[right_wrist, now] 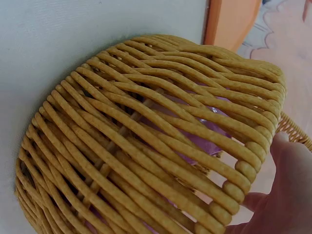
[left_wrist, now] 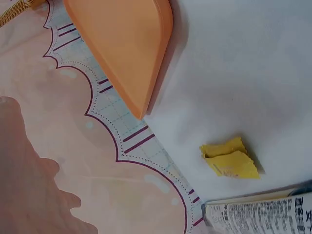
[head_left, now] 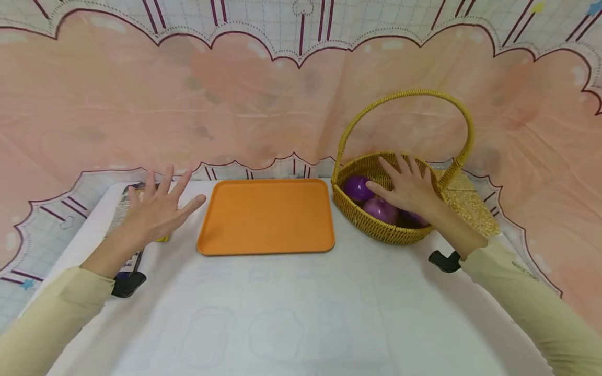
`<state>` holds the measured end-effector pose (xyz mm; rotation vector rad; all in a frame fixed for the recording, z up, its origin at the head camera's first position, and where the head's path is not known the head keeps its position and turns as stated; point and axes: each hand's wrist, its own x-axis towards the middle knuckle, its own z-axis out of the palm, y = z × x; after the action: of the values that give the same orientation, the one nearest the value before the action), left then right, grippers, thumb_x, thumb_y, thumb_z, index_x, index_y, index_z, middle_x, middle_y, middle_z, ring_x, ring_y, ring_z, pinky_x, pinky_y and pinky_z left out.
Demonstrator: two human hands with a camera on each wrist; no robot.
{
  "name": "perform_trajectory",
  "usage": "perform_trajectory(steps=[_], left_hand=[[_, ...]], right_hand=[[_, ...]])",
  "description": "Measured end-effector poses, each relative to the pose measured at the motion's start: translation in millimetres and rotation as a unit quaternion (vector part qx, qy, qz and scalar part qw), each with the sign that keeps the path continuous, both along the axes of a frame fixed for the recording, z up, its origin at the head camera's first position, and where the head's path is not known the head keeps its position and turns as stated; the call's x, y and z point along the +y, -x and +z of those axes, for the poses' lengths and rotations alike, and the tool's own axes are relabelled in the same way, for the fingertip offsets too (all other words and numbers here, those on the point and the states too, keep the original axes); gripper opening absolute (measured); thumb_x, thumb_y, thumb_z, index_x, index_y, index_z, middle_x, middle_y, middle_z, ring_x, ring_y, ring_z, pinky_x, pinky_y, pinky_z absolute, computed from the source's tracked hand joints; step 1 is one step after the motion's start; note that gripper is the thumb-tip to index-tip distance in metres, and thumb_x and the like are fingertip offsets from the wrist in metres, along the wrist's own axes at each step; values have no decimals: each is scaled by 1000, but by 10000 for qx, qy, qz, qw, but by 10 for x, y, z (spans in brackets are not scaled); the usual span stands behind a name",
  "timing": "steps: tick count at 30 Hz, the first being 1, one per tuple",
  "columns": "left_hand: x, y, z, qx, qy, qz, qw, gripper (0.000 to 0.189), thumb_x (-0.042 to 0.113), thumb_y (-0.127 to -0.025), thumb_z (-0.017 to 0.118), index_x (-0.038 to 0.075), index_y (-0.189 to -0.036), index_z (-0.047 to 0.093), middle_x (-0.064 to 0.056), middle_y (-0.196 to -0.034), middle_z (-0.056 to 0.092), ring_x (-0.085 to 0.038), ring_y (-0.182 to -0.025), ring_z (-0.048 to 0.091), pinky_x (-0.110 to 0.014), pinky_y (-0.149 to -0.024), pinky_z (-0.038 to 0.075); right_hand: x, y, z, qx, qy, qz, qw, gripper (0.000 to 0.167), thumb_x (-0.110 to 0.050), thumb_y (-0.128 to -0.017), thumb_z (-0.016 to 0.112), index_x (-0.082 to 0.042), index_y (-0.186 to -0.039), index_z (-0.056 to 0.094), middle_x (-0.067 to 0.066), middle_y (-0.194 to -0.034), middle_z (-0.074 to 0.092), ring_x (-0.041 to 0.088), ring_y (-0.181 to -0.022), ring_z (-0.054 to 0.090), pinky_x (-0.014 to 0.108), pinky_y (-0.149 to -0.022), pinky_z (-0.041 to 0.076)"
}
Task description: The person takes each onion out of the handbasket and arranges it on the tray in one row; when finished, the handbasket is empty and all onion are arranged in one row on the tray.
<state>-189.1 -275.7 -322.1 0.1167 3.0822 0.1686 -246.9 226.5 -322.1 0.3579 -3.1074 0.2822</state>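
My left hand (head_left: pixel 157 214) has its fingers spread and holds nothing. In the head view it overlaps a flat printed package (head_left: pixel 119 214) at the table's left side. A small yellow wrapped packet (left_wrist: pixel 231 161) lies beside that package in the left wrist view. My right hand (head_left: pixel 409 190), fingers spread, is over a yellow wicker basket (head_left: pixel 359 216) with a tall arched handle. Several shiny purple round things (head_left: pixel 381 210) sit inside, one partly hidden by the right hand and wrist. Between the hands lies a shallow orange tray (head_left: pixel 268 216) with nothing on it.
A bag of golden grains (head_left: pixel 475 211) lies right of the basket, partly behind it. The basket handle (head_left: pixel 416 93) rises high above its rim. A peach patterned cloth (head_left: pixel 263 115) runs behind the white table (head_left: pixel 282 308).
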Motion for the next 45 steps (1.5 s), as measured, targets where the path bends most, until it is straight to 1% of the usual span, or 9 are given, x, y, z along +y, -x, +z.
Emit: perform_trajectory(steps=[5,12,19,23,28,32,37,40,45], left_hand=[[31,8,-14,-93,-56,-45,9999,86,77,-91,19,27,-156,-8,-20,-161,-15,-55,-143,-17,-84,-102,-7],[34,-4,-18,-127,-218,-75,9997,84,75,-92,20,29,-155,-10,-19,-162,-15,-54,-143,-18,-83,-103,-7],[-12,-36,-75,-382,-923,-132,9949,82,69,-96,23,23,-156,-9,-20,-161,-17,-57,-142,-14,-84,-103,2],[-44,-72,-130,-358,-1307,-232,9905,78,62,-99,23,19,-156,-8,-23,-160,-15,-58,-142,-12,-79,-109,1],[-72,-91,-140,-284,-1666,-344,9850,75,56,-102,25,15,-156,-6,-28,-160,-11,-56,-143,-11,-72,-114,-1],[-76,-97,-127,-257,-1848,-360,9818,76,55,-102,29,14,-157,-5,-27,-160,-9,-52,-146,-10,-72,-115,-1],[-82,-93,-123,-274,-2114,-471,9759,80,50,-101,40,16,-157,-4,-25,-162,-4,-49,-148,-5,-74,-113,0],[-89,-95,-134,-255,-2282,-577,9716,80,47,-100,44,16,-157,-2,-23,-163,0,-48,-148,0,-73,-114,3],[-98,-125,-157,-287,-2491,-585,9663,74,47,-102,40,12,-157,6,-24,-162,-2,-50,-147,2,-77,-110,8]], right_hand=[[-12,10,12,-25,-28,31,10000,89,-75,-89,34,-20,-157,16,20,-164,0,52,-147,0,79,-110,3],[-25,6,10,-181,51,32,9998,90,-75,-89,35,-19,-157,16,20,-164,-2,51,-147,-1,79,-110,2],[-13,39,15,-409,406,77,9983,90,-73,-90,36,-17,-157,16,23,-162,6,52,-147,3,76,-112,7],[7,58,35,-455,537,176,9974,89,-71,-91,37,-14,-157,17,26,-161,9,52,-147,6,75,-113,10],[22,68,71,-508,723,222,9958,88,-68,-93,38,-11,-156,17,28,-160,13,50,-147,10,74,-113,14],[12,84,83,-708,1110,330,9907,86,-64,-95,40,-7,-155,19,26,-159,19,49,-146,14,72,-115,14],[35,123,65,-888,1638,445,9815,81,-58,-97,43,-3,-153,23,25,-158,25,46,-146,21,65,-118,18],[62,154,60,-1050,1905,358,9754,81,-59,-97,42,-5,-154,23,23,-158,25,45,-146,22,65,-118,19],[89,215,80,-1229,2250,135,9665,82,-64,-95,39,-8,-153,25,21,-158,27,43,-145,25,64,-117,22]])
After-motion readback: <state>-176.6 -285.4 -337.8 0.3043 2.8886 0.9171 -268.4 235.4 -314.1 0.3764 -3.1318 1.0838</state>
